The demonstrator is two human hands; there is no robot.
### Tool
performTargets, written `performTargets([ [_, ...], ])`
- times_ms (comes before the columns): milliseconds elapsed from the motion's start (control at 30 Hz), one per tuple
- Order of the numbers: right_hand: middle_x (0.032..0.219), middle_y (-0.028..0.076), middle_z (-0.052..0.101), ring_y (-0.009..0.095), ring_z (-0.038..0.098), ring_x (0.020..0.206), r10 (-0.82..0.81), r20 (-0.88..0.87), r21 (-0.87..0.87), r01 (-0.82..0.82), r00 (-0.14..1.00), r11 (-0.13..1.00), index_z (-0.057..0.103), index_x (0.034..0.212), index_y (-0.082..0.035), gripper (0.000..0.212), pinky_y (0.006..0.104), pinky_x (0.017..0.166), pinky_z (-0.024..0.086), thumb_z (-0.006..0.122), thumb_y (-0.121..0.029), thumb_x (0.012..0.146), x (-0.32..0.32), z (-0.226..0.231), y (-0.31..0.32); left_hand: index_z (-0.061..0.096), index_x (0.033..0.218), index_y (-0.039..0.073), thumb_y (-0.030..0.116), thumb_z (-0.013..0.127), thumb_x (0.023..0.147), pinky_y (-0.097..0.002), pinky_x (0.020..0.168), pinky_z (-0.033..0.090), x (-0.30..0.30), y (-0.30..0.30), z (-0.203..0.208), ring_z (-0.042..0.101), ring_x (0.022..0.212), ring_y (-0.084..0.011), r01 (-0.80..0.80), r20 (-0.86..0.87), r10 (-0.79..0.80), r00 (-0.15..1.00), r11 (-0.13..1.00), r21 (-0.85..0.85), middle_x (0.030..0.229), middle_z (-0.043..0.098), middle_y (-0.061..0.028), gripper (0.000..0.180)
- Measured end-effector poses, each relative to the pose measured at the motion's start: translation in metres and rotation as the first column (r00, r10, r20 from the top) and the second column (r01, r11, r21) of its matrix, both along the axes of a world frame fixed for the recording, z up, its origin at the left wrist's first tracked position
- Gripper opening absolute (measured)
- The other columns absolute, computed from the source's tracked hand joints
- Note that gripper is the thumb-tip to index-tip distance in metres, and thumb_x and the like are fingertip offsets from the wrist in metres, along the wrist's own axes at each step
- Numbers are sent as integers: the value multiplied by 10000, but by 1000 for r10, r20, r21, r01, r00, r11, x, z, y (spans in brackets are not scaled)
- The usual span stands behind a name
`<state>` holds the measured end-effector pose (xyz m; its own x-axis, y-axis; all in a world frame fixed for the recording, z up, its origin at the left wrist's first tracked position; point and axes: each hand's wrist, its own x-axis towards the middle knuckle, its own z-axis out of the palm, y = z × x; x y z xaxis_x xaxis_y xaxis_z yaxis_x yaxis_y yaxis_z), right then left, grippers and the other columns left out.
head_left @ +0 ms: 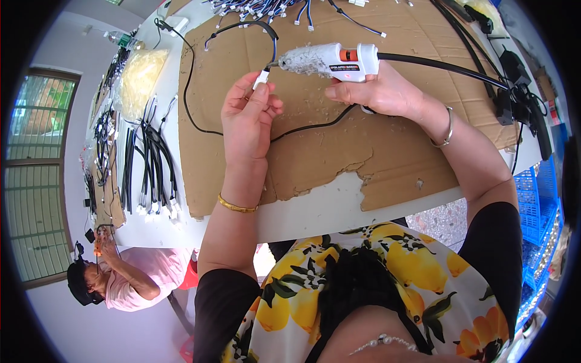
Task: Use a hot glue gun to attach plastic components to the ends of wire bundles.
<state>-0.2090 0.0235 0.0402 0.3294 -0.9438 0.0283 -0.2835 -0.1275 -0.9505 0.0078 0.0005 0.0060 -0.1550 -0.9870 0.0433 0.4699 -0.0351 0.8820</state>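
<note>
My left hand [249, 118] is raised over the cardboard, thumb and fingers pinching the white connector [262, 78] of a short black cable [245, 24]. From there the cable curves up and to the left. My right hand [387, 92] grips a white hot glue gun [327, 60], partly crusted with residue. Its nozzle points left and meets the cable end just above the connector; whether glue is coming out is too small to tell. A long black rod or cord [442, 65] extends from the gun's rear toward the right.
Torn cardboard [321, 160] covers the white table [290, 215]. Cables with white connectors [260, 7] lie at the far edge, and black cable bundles [154, 157] at left beside a yellowish plastic bag [140, 75]. Another person [130, 281] sits lower left. Blue crates [535, 206] stand right.
</note>
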Motion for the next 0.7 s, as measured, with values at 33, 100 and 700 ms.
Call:
performTargets([
  [33, 679, 1, 538, 60, 477, 621, 1, -29, 4, -1, 1000, 1000, 547, 828, -5, 195, 210, 575, 403, 607, -172, 746, 0, -1, 0, 524, 1023, -5, 21, 522, 826, -262, 608, 456, 0, 0, 0, 545, 660, -145, 17, -42, -16, 999, 1000, 12, 828, 579, -89, 198],
  [100, 677, -2, 536, 60, 477, 621, -1, -17, -9, 0, 1000, 1000, 546, 823, -10, 195, 210, 571, 401, 613, -175, 744, 0, -4, -2, 525, 1027, -11, 17, 521, 825, -264, 609, 452, 0, 0, -1, 541, 658, -143, 22, -65, -21, 998, 1000, 11, 817, 577, -86, 204],
  [700, 864, 52, 579, 116, 493, 815, 76, 1, -27, -76, 997, 997, 542, 998, -49, 371, 280, 779, 413, 627, -314, 752, -4, -2, -2, 484, 1105, -33, 71, 521, 831, -244, 629, 448, 12, -6, -9, 545, 698, -137, 6, -27, -4, 1000, 999, 41, 832, 581, -88, 296],
])
